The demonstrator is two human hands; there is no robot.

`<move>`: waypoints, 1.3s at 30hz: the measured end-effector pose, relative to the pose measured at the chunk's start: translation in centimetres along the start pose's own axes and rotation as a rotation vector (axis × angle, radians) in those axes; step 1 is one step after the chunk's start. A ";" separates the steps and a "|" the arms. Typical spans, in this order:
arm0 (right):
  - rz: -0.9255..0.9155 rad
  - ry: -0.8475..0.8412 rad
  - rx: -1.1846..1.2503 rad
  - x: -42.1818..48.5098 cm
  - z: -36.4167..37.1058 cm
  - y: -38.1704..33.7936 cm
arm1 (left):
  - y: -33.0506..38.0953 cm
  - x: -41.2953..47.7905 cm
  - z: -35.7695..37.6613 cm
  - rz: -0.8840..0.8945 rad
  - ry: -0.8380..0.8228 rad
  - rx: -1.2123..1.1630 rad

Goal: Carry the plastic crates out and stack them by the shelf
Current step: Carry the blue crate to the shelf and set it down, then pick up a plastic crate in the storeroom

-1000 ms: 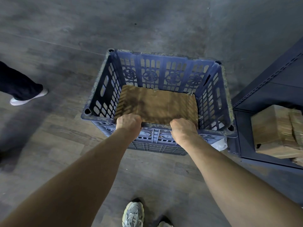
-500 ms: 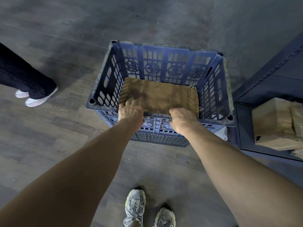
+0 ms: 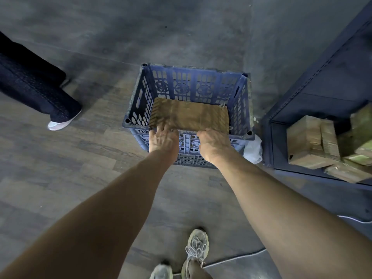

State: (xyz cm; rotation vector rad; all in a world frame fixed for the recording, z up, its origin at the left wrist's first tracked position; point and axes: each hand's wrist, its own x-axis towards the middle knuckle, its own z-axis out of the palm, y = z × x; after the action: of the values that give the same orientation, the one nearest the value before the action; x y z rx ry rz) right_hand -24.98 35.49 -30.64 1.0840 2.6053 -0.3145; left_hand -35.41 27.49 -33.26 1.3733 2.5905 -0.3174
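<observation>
The blue plastic crate [image 3: 193,93] sits upright on the grey floor [image 3: 60,178] at the middle of the view, a brown cardboard sheet [image 3: 189,116] lying inside it, with the dark shelf [image 3: 322,81] just beside it at 3 o'clock and a white plastic bag [image 3: 253,152] wedged between them. The left hand [image 3: 163,138] rests on the crate's near rim with fingers loosely spread toward the cardboard, while the right hand [image 3: 214,142] curls over the same rim, though whether it grips cannot be told. Cardboard boxes [image 3: 314,141] fill the shelf at 3 o'clock, another person's dark trouser leg [image 3: 34,83] and white shoe [image 3: 60,122] stand at 9 o'clock, and the wearer's 2 grey sneakers [image 3: 196,247] show at 6 o'clock.
</observation>
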 end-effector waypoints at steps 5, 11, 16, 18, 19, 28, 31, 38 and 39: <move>0.060 -0.016 -0.021 -6.2 -1.1 -0.9 | 0.7 -5.2 -1.8 0.061 -0.035 0.041; 0.215 -0.019 0.039 -16.2 0.1 -2.1 | 2.4 -13.5 -3.2 0.206 -0.044 0.057; 0.388 0.036 0.168 -25.8 1.2 -0.7 | 5.5 -20.2 -4.8 0.364 -0.032 0.185; 0.458 0.049 0.215 -29.9 1.8 0.3 | 7.7 -23.2 -5.3 0.445 -0.032 0.234; 0.498 0.053 0.253 -32.0 2.1 0.9 | 9.0 -24.8 -5.5 0.494 -0.023 0.266; 0.844 0.153 0.369 -53.4 5.6 5.9 | 21.3 -42.7 -6.5 0.872 0.092 0.380; 0.964 0.171 0.375 -61.6 7.4 7.6 | 25.3 -50.0 -6.1 0.995 0.139 0.392; 1.216 0.152 0.435 -82.7 13.1 9.7 | 34.6 -69.5 -3.2 1.253 0.195 0.410; 1.257 0.150 0.441 -85.6 14.0 10.0 | 35.9 -72.3 -2.7 1.296 0.206 0.414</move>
State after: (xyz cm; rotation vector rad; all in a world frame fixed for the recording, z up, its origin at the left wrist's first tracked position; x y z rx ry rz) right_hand 42.17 -17.78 -14.08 2.6404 1.4663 -0.4816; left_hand 34.16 -9.25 -14.89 2.9195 1.2419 -0.4755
